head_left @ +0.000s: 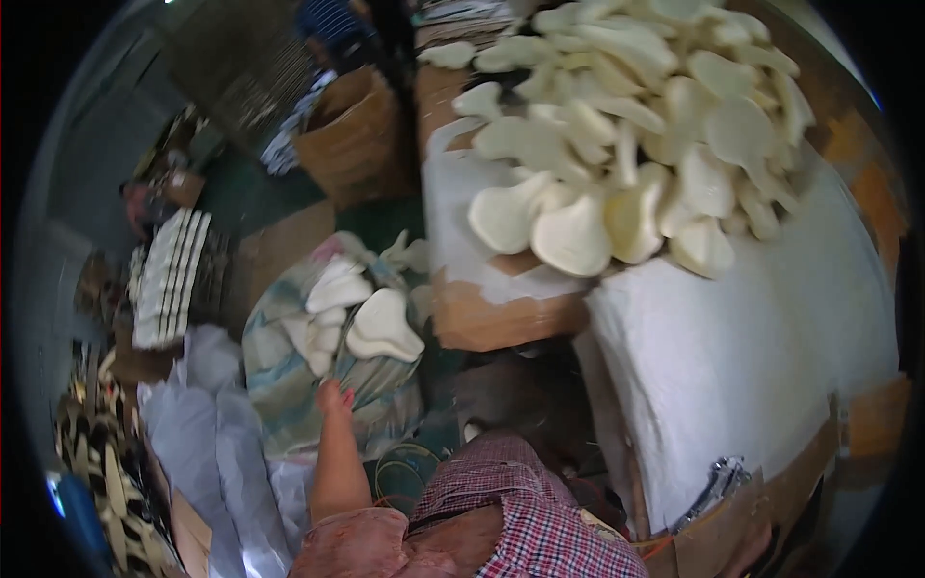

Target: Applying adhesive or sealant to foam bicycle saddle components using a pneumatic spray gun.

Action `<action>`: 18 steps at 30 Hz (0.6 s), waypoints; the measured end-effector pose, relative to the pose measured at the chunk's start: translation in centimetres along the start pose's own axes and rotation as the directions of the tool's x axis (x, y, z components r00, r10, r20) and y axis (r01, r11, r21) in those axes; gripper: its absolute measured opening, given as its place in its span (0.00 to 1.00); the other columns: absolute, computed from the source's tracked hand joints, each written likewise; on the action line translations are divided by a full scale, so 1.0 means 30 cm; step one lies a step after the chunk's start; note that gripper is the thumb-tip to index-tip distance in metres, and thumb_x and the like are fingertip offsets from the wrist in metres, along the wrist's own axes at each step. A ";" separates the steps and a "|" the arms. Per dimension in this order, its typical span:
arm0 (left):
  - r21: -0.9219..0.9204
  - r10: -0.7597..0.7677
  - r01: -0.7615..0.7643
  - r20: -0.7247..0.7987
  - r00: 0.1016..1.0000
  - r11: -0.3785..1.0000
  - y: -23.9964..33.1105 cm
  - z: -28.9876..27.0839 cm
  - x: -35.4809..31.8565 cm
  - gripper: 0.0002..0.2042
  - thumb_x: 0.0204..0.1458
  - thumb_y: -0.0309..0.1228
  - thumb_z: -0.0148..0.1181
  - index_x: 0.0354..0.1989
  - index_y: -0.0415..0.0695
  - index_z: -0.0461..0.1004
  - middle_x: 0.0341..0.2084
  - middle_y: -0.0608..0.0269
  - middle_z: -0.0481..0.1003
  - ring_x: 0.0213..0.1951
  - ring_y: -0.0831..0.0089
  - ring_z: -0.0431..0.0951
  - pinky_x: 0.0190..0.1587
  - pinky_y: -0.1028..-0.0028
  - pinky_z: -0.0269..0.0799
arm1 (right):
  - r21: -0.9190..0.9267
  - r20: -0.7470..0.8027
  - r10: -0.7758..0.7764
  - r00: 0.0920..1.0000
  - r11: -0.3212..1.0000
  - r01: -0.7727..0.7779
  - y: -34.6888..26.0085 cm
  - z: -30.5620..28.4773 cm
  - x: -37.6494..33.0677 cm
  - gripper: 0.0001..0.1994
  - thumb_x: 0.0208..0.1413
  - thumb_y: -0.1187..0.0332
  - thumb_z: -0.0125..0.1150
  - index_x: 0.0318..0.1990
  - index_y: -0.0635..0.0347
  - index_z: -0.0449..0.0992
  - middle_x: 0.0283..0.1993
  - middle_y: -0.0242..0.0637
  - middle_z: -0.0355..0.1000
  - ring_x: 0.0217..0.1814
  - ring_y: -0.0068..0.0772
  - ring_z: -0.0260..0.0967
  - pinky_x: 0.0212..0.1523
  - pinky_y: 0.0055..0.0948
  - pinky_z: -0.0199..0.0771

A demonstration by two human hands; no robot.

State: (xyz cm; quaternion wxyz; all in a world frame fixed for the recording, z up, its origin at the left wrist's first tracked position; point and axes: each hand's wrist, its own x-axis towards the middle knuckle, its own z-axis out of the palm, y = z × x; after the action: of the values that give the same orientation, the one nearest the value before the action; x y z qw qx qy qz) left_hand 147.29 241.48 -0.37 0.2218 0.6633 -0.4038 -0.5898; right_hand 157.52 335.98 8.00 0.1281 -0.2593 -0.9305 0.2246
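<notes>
Cluttered workshop floor, seen from above, packed with sacks, cartons and stock. Nearest: checked shirt [520,511] of the person at the lower edge, and a bundle of metal tools [718,482] by the worktop's corner. Left hand [334,397] — reaching down from the lower edge, fingertips at the rim of the woven sack [289,385]; how far the fingers are curled cannot be told, and no piece is clearly in its grasp. Right hand — not in view. Cream foam pieces [381,328], flat and paddle-shaped, lie loose in the mouth of the sack, just beyond the left hand. Grey plastic bags [212,433] sit beside the sack on its left; a row of white stacked pieces [171,275] stands farther left. White-covered worktop [752,356] on the right — bearing a large heap of the same cream pieces [626,125], several overhanging its near edge. Cardboard carton [352,135] well behind the sack. Handling note, as a judgement: the pieces look light and slippery against each other, so holding the sack rim wide and steady while taking one at a time off the top should keep the pile from sliding out.
</notes>
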 end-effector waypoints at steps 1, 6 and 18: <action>-0.013 -0.002 0.002 -0.018 1.000 1.000 0.015 -0.061 0.046 0.12 0.47 0.30 0.53 0.42 0.49 0.68 0.32 0.63 0.70 0.23 0.65 0.73 0.22 0.69 0.68 | -0.280 -0.014 -0.064 0.998 0.958 0.058 -0.201 0.154 0.034 0.19 0.50 0.68 0.56 0.48 0.68 0.70 0.47 0.53 0.70 0.51 0.50 0.66 0.54 0.36 0.64; -0.155 -0.130 0.126 -0.019 0.991 0.980 -0.032 -0.202 0.290 0.12 0.47 0.30 0.54 0.41 0.49 0.69 0.31 0.62 0.70 0.24 0.65 0.73 0.24 0.69 0.71 | 0.407 0.454 -0.430 0.780 0.879 0.247 -1.237 0.945 -0.026 0.19 0.49 0.73 0.60 0.51 0.64 0.70 0.47 0.45 0.71 0.49 0.40 0.69 0.51 0.34 0.68; -0.239 -0.409 0.464 0.247 0.878 0.853 -0.388 0.050 0.590 0.14 0.48 0.30 0.58 0.44 0.45 0.68 0.34 0.61 0.71 0.31 0.62 0.73 0.34 0.64 0.74 | 0.453 0.826 -0.443 0.348 0.890 0.054 -2.136 2.293 -0.836 0.21 0.44 0.62 0.64 0.45 0.64 0.73 0.36 0.47 0.74 0.40 0.42 0.73 0.43 0.34 0.71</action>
State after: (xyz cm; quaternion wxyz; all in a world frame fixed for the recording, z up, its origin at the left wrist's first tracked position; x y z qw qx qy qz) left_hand 148.65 234.34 -20.33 0.1376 0.6393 -0.1696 -0.7373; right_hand 126.76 249.25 -23.60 -0.3281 0.0824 -0.8170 0.4670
